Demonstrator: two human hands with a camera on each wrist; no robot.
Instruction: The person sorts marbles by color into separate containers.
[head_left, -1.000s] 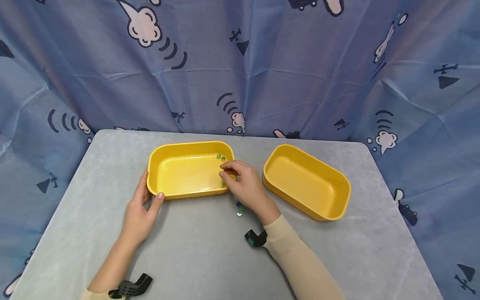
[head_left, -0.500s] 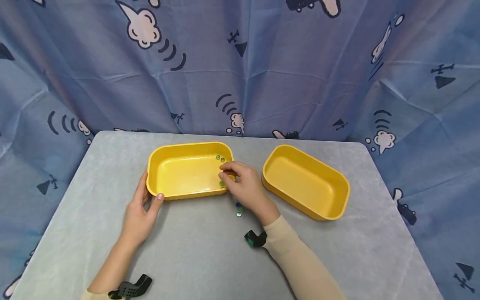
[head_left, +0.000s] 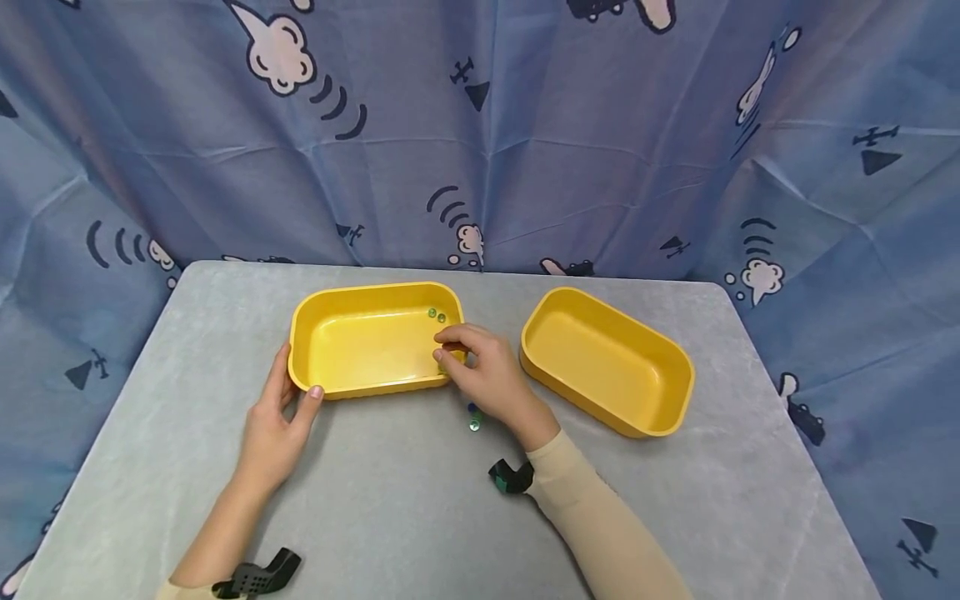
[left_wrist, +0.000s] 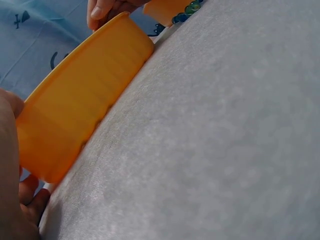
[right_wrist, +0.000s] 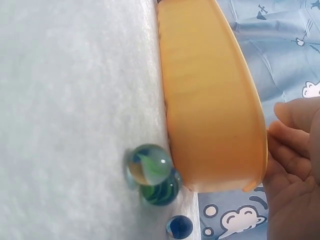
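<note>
A yellow plastic tray (head_left: 367,387) stands left of the table's middle, with two green glass marbles (head_left: 432,313) at its far right corner. My left hand (head_left: 273,429) holds the tray's left end, thumb at the near rim and fingers along the outer wall. My right hand (head_left: 487,375) reaches over the right end of the tray, thumb and index fingertips curled above the inside. Cannot tell whether anything lies between them. Beside the tray's near right corner, partly behind the right wrist, lie a clear green-swirled marble (right_wrist: 150,165), a blue-green one (right_wrist: 162,189) and a blue one (right_wrist: 180,227).
A second yellow tray (head_left: 547,383), set at an angle, stands to the right, close to my right wrist. Both rest on a grey table (head_left: 390,500). A patterned blue curtain (head_left: 555,150) hangs behind and at both sides.
Both hands and the tray keep nearly the same place while the head view drifts slightly. A green marble by the right thumb, visible half a second ago, is now mostly hidden.
</note>
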